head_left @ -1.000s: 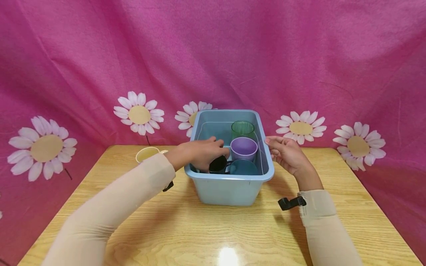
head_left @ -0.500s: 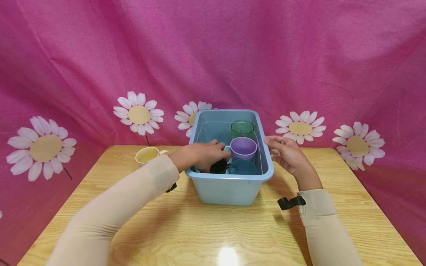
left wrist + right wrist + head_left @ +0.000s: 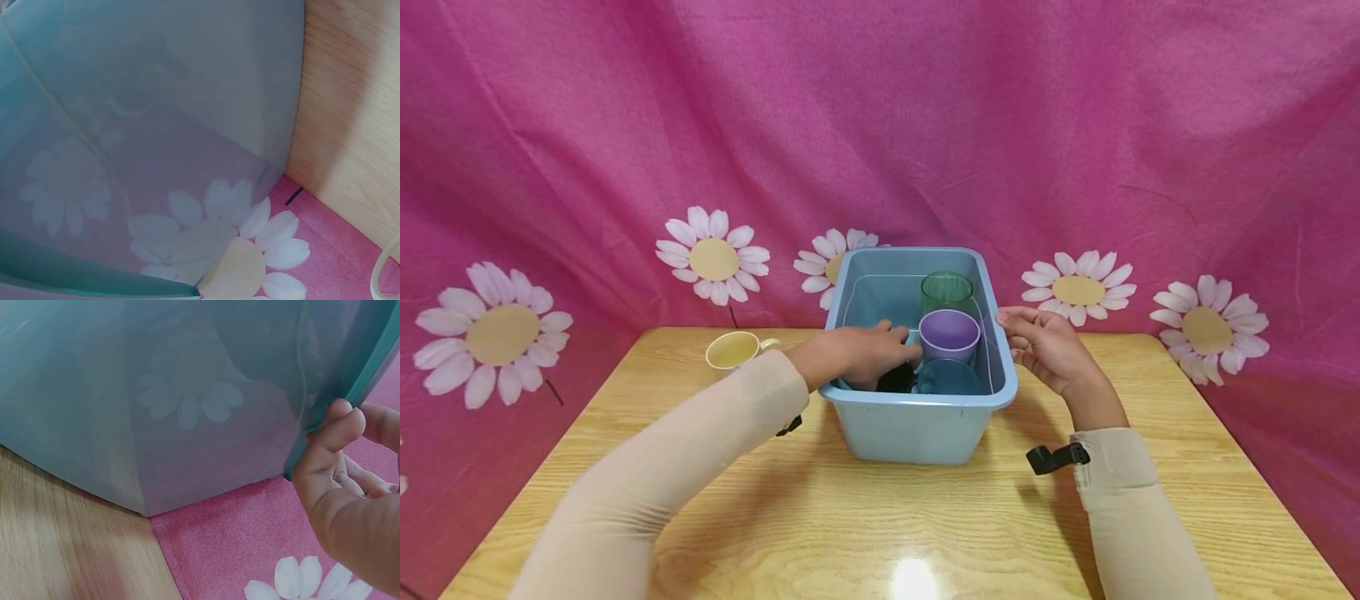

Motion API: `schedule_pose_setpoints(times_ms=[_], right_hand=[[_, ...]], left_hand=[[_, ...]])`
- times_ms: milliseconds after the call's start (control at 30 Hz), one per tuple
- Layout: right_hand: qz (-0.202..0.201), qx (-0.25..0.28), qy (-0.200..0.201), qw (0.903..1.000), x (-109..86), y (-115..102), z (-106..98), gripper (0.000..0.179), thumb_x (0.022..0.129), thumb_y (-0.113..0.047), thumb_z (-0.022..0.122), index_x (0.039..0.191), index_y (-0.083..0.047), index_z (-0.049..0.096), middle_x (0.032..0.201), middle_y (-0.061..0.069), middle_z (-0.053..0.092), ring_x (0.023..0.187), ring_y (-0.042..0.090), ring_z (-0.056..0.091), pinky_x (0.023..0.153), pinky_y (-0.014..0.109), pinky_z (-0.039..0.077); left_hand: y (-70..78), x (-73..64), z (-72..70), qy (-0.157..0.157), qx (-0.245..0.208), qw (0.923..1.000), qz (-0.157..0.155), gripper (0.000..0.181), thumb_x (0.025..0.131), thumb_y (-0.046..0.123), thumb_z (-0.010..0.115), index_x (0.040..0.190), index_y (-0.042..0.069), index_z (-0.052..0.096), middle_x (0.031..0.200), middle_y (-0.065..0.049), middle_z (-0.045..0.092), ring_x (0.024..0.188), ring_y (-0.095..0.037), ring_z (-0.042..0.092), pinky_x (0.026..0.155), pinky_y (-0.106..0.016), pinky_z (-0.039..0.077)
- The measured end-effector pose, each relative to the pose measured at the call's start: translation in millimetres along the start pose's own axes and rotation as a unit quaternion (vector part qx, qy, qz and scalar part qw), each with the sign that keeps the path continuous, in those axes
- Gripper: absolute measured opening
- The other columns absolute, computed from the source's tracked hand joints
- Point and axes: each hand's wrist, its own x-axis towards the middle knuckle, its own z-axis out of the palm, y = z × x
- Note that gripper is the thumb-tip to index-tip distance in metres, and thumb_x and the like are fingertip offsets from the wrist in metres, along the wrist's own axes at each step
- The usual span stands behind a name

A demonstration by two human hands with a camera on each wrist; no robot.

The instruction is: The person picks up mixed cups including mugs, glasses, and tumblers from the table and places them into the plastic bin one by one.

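A pale blue plastic tub (image 3: 917,433) stands on the table with several cups in its right and near parts. My left hand (image 3: 874,354) reaches over its left rim and grips a black mug (image 3: 897,379) near the front; the hand covers much of the mug. Beside that sits a blue cup (image 3: 949,377), then a purple cup (image 3: 949,333) and a green glass (image 3: 947,290) farther back. With thumb and fingers, my right hand (image 3: 1048,350) pinches the tub's right rim, seen closely in the right wrist view. The left wrist view shows the tub's wall (image 3: 206,75) but not the hand.
A yellow mug (image 3: 733,350) stands on the wooden table (image 3: 820,517) left of the tub, behind the left forearm. Right behind the tub hangs a pink cloth (image 3: 910,125) with daisies at the table's far edge.
My left hand has shifted slightly right inside the tub, and the black mug has moved a little with it. The right hand has stayed on the rim.
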Motion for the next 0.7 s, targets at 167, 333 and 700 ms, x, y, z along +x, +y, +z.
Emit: schedule_pose_setpoints(times_ms=[167,333,700], right_hand=[[-0.002,0.008,-0.002,1.0000,0.9,0.7,1.0,0.016,0.101,-0.020,0.066,0.113,-0.009,0.070,0.089,0.001,0.074,0.072,0.010,0.067,0.066,0.021,0.055],[-0.006,0.013,-0.007,0.9999,1.7,0.9,1.7,0.014,0.102,-0.019,0.065,0.111,-0.010,0.071,0.088,0.001,0.074,0.071,0.010,0.067,0.065,0.021,0.055],[-0.006,0.011,-0.008,0.9999,1.1,1.4,0.2,0.018,0.101,-0.020,0.066,0.113,-0.007,0.070,0.090,0.001,0.074,0.074,0.011,0.068,0.067,0.022,0.057]], left_hand=[[-0.1,-1.0,1.1,-0.006,0.000,0.9999,-0.014,0.065,0.089,0.021,0.081,0.143,0.028,0.047,0.142,-0.007,0.044,0.125,-0.023,0.040,0.096,-0.041,0.053],[0.8,-5.5,-1.3,-0.013,-0.003,0.9997,-0.019,0.067,0.090,0.024,0.080,0.147,0.027,0.046,0.145,-0.007,0.042,0.127,-0.024,0.040,0.098,-0.042,0.052],[-17.3,-32.2,-23.4,0.067,-0.017,0.9975,0.015,0.078,0.081,0.048,0.085,0.145,0.020,0.050,0.137,-0.003,0.047,0.123,-0.020,0.041,0.094,-0.035,0.052]])
